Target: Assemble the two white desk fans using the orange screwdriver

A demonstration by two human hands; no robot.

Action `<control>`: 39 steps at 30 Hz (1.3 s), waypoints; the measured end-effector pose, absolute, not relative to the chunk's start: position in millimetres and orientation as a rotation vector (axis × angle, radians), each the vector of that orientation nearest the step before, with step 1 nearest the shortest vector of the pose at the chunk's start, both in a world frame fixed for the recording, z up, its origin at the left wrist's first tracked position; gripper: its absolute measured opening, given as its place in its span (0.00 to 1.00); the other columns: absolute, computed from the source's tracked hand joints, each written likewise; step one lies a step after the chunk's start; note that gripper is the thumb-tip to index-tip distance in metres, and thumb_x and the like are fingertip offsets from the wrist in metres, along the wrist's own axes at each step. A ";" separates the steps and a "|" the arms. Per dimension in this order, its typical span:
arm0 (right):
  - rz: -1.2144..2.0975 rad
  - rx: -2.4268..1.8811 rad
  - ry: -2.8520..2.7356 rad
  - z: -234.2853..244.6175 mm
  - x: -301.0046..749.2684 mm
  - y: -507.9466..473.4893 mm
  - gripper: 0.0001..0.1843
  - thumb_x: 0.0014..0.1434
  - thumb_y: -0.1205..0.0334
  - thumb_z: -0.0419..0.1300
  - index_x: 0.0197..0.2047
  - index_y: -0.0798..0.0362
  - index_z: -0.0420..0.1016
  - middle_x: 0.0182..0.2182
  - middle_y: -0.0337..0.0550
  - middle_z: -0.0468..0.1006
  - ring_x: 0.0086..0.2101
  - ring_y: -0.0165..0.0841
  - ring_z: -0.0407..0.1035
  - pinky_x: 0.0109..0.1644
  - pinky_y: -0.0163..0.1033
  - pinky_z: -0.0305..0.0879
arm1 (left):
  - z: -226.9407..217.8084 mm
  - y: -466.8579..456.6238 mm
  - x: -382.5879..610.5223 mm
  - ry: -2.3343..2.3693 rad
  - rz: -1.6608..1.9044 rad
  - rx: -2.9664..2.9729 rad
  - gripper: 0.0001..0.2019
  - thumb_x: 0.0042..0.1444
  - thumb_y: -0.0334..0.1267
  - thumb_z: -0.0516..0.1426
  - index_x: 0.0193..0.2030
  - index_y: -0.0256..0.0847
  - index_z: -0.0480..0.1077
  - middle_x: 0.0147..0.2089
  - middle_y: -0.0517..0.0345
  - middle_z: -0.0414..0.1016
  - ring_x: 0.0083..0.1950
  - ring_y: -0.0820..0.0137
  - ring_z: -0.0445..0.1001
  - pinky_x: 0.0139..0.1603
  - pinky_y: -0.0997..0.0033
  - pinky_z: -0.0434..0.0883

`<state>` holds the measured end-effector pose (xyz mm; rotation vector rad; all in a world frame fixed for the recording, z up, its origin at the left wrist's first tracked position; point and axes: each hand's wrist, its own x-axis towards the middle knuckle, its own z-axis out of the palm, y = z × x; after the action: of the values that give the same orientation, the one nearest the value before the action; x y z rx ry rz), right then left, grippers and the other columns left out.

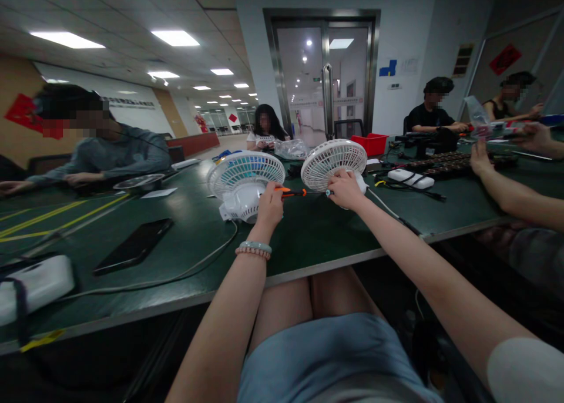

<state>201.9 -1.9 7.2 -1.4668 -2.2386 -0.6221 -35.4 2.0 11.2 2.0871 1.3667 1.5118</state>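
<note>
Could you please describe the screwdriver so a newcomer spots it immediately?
On the green table, find the left fan and the right fan, both white. The left hand, at the left fan, grips the screwdriver, which points toward the right hand. Its bright orange handle stands out against the white fans.

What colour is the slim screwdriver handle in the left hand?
The slim screwdriver handle is orange and black; the head view shows it best.

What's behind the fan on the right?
A red bin shows past its upper right edge, a clear plastic bag past its left; the fan hides most of what lies directly behind.
</note>
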 end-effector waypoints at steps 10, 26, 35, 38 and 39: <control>-0.604 -1.483 -2.247 9.4 201.9 -4.3 0.14 0.56 0.61 0.52 0.38 0.53 0.78 0.46 0.47 0.74 0.50 0.45 0.54 0.48 0.50 0.48 | 15.1 -2.2 -34.7 1.403 1.557 2.186 0.10 0.57 0.39 0.45 0.36 0.40 0.65 0.24 0.60 0.64 0.26 0.71 0.65 0.28 0.71 0.61; -0.591 -1.496 -2.248 9.7 201.0 -5.4 0.14 0.57 0.61 0.52 0.39 0.53 0.78 0.45 0.48 0.74 0.50 0.44 0.53 0.48 0.50 0.47 | 14.6 2.1 -35.3 1.267 1.537 2.051 0.22 0.54 0.37 0.43 0.53 0.36 0.65 0.25 0.58 0.66 0.25 0.73 0.64 0.27 0.72 0.62; -0.595 -1.493 -2.247 9.3 201.9 -4.7 0.14 0.57 0.60 0.53 0.38 0.53 0.78 0.45 0.47 0.74 0.49 0.44 0.54 0.48 0.50 0.47 | 16.2 -4.6 -34.1 1.389 1.525 2.134 0.17 0.59 0.43 0.43 0.48 0.39 0.67 0.20 0.62 0.62 0.23 0.72 0.64 0.26 0.72 0.60; -0.603 -1.503 -2.250 9.4 201.6 -5.0 0.14 0.57 0.60 0.53 0.39 0.53 0.78 0.46 0.47 0.74 0.50 0.44 0.53 0.48 0.50 0.47 | 15.5 -4.3 -34.0 1.395 1.514 2.136 0.18 0.60 0.45 0.43 0.48 0.39 0.66 0.20 0.62 0.62 0.23 0.72 0.65 0.26 0.72 0.60; -0.603 -1.509 -2.252 9.6 201.4 -5.1 0.14 0.57 0.60 0.53 0.39 0.53 0.78 0.46 0.47 0.74 0.50 0.45 0.53 0.48 0.50 0.47 | 15.1 -3.7 -34.0 1.385 1.509 2.131 0.18 0.60 0.45 0.43 0.49 0.39 0.66 0.20 0.62 0.62 0.22 0.72 0.65 0.25 0.72 0.60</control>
<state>201.4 -5.1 9.6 -1.5095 -2.2516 -0.6029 -34.0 -3.7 15.1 2.1310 1.3846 1.5087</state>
